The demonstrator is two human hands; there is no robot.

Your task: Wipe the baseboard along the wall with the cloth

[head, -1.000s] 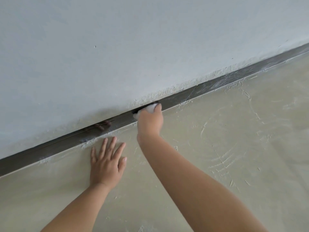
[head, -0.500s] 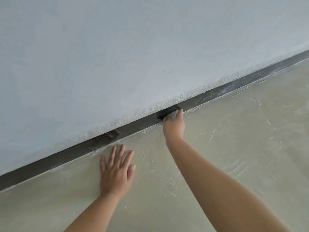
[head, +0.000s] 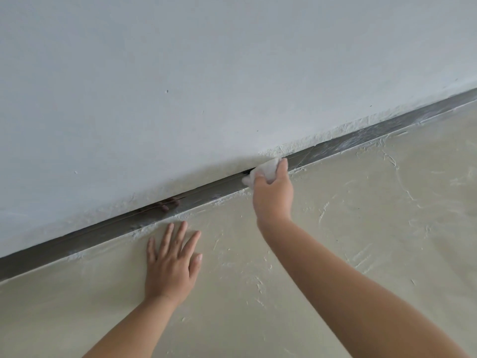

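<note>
My right hand [head: 273, 192], at centre right of the frame, curls round a small white cloth [head: 265, 169] and presses it against the dark baseboard [head: 108, 229], which crosses the frame from lower left to upper right where the pale wall [head: 206, 73] meets the floor [head: 361, 228]. I bunch the cloth under my fingertips, so that it fills the strip's narrow height; a loose corner shows to the left of the knuckles. My left hand [head: 171, 262], in the lower middle of the frame, lies flat on the floor with fingers spread and straight, holding nothing; I judge that it serves as a prop for my weight while I lean toward the wall. Its fingertips stop just short of the baseboard, and a dim reflection of them shows in the strip above.

Edges: the strip is bounded above by a rough, crumbly plaster line and below by a ridge of white dust along the floor. Toward the upper right the baseboard carries pale streaks, so I judge that stretch not yet wiped; the part at lower left looks darker and cleaner. Open room: the strip runs unobstructed to the right edge of the frame, and the scuffed floor beside it holds nothing that would block my arm.
</note>
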